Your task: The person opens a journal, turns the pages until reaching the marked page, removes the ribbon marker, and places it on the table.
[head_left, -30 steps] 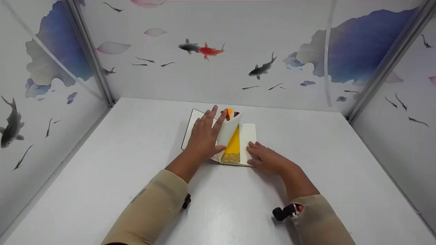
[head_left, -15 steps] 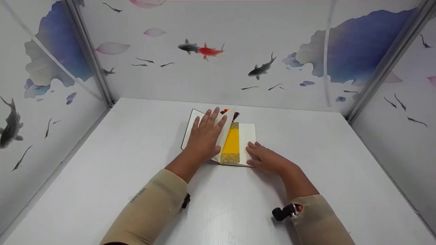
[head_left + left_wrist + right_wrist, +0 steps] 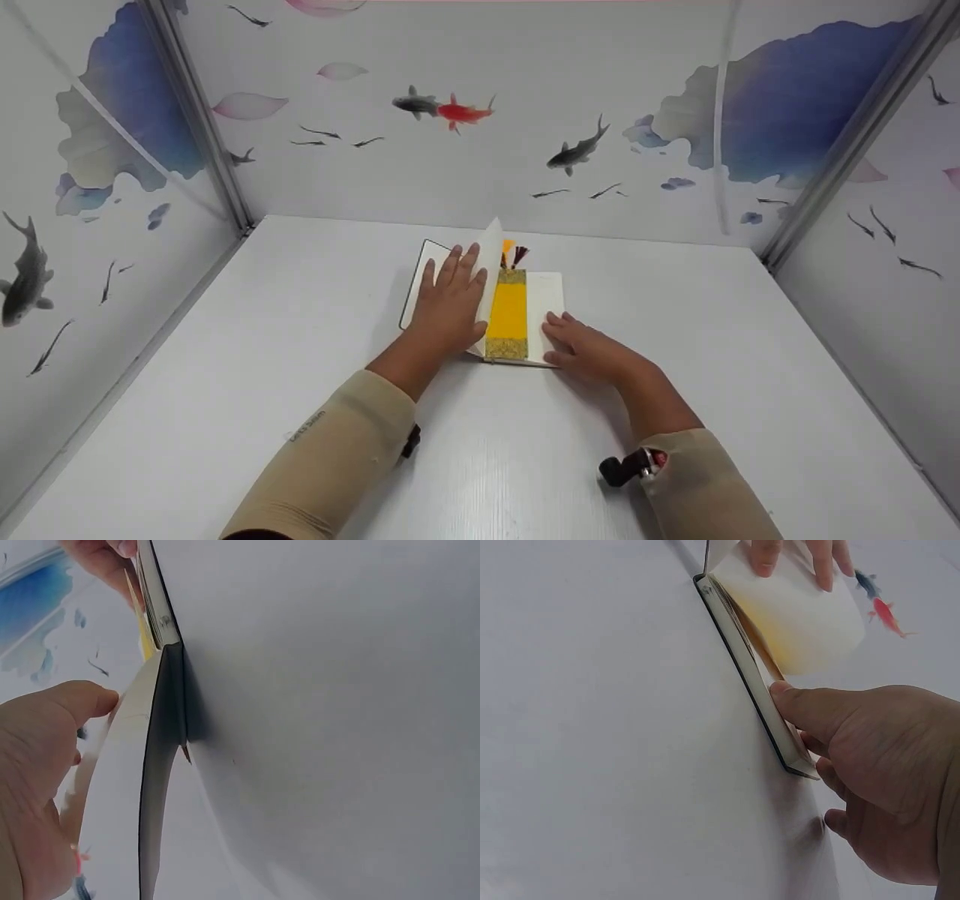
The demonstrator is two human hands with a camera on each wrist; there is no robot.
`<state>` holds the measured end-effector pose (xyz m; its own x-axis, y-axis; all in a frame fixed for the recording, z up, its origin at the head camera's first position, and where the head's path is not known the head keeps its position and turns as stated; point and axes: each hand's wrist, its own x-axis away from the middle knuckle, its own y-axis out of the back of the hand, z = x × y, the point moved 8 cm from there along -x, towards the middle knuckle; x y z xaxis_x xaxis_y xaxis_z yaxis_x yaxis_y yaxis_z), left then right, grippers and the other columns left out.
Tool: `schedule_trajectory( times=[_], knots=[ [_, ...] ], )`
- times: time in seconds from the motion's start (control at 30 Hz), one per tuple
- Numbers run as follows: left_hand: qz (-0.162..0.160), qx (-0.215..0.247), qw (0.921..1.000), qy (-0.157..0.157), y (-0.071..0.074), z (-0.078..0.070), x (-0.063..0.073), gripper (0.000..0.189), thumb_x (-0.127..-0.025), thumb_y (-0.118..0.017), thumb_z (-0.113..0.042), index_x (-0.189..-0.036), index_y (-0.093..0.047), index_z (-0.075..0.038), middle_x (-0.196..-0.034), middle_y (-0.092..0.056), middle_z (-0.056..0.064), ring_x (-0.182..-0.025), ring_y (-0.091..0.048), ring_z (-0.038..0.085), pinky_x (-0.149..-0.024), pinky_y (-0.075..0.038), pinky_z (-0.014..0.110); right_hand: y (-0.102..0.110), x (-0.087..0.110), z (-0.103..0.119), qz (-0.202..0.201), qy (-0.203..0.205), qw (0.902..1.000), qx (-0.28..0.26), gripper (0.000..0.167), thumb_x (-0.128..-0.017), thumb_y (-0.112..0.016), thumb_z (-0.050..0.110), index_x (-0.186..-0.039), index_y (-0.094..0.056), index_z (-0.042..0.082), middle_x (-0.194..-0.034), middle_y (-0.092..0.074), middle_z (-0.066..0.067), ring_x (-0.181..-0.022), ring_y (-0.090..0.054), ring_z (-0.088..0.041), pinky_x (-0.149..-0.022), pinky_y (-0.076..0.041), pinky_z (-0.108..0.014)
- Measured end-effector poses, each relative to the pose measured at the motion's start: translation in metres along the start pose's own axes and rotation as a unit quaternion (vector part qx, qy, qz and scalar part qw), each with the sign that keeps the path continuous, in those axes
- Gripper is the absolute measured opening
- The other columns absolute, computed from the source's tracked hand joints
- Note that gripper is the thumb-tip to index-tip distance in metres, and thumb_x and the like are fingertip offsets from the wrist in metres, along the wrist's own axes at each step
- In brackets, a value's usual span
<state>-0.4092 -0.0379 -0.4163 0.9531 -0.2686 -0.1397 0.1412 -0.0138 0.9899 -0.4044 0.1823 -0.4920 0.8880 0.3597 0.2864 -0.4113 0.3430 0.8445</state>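
A small hardcover notebook (image 3: 546, 296) lies opened on the white table. On its right-hand page rests a yellow bookmark (image 3: 511, 311) with patterned gold ends and dark tassels (image 3: 520, 256) at the far end. My left hand (image 3: 450, 304), fingers straight and spread, presses against the left side, where a loose page (image 3: 493, 251) stands up tilted beside the bookmark. The right hand (image 3: 589, 351) rests with its fingers on the right page's outer edge. In the right wrist view its thumb (image 3: 799, 701) touches the near edge of the pages. The left cover (image 3: 154, 757) slopes up from the spine in the left wrist view.
The white tabletop (image 3: 480, 450) surrounds the notebook. Panels printed with fish and lotus leaves (image 3: 795, 105) enclose the back and sides, joined by metal corner posts (image 3: 199, 112). A small dark camera (image 3: 622, 471) sits at the right sleeve.
The lifted page has swung left and more upright, uncovering the whole width of the bookmark and its tassels. My left hand shifts slightly, while the right stays put.
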Motion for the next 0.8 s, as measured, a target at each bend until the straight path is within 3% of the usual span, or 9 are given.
schedule_trajectory(
  times=[0.4, 0.5, 0.8],
  knots=[
    [0.028, -0.015, 0.9989, 0.034, -0.005, 0.01, -0.003, 0.092, -0.098, -0.072, -0.056, -0.171, -0.028, -0.022, -0.184, 0.001, 0.006, -0.171, 0.0, 0.032, -0.136, -0.005, 0.065, 0.002, 0.001, 0.002, -0.001, -0.002, 1.0, 0.006, 0.078, -0.106, -0.063, 0.05, -0.171, -0.025, 0.033, -0.181, -0.016, 0.008, -0.171, -0.006, -0.026, -0.137, -0.011, -0.059],
    [0.05, -0.013, 0.9981, 0.034, -0.009, 0.012, -0.002, 0.087, -0.1, -0.071, -0.054, -0.17, -0.032, -0.021, -0.184, -0.004, 0.006, -0.171, -0.003, 0.031, -0.136, -0.006, 0.066, 0.002, 0.0, 0.001, -0.001, -0.003, 1.0, 0.008, 0.078, -0.106, -0.063, 0.051, -0.171, -0.024, 0.033, -0.181, -0.016, 0.008, -0.171, -0.006, -0.026, -0.137, -0.01, -0.059],
    [0.124, 0.049, 0.9907, 0.03, -0.025, 0.019, 0.004, 0.076, -0.104, -0.066, -0.049, -0.17, -0.034, -0.027, -0.183, -0.014, 0.006, -0.17, -0.013, 0.032, -0.137, -0.012, 0.062, 0.0, -0.002, 0.001, -0.005, 0.005, 0.9999, 0.015, 0.077, -0.106, -0.063, 0.049, -0.171, -0.025, 0.031, -0.181, -0.017, 0.008, -0.171, -0.006, -0.026, -0.137, -0.011, -0.059]
  ],
)
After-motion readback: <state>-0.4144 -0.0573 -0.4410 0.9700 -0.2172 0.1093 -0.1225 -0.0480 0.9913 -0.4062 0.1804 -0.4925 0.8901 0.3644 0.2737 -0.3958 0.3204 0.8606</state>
